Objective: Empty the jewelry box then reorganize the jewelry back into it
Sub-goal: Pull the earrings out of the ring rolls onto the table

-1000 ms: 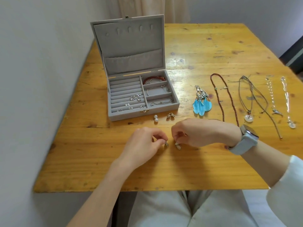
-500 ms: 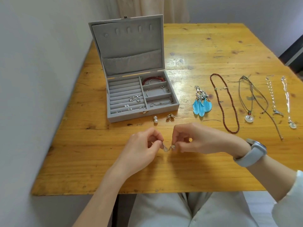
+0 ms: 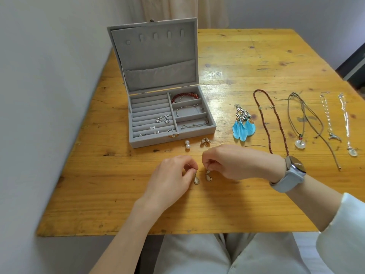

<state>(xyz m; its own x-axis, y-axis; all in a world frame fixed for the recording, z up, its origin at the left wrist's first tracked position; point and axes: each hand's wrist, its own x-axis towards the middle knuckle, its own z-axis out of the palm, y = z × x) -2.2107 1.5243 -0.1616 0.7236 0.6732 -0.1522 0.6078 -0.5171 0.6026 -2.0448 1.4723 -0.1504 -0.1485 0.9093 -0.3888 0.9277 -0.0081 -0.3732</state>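
Each hand, left and right, pinches one drop earring. The box is partly filled; necklaces wait on the table.

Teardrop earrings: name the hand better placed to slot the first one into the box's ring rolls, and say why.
Left, probably. The left hand already pinches a teardrop earring and lies on the same side as the jewelry box ring rolls; the right hand, holding the other earring, would cross over.

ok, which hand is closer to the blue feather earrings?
Right. The right hand sits just below-left of the blue feather earrings; the left hand is further left.
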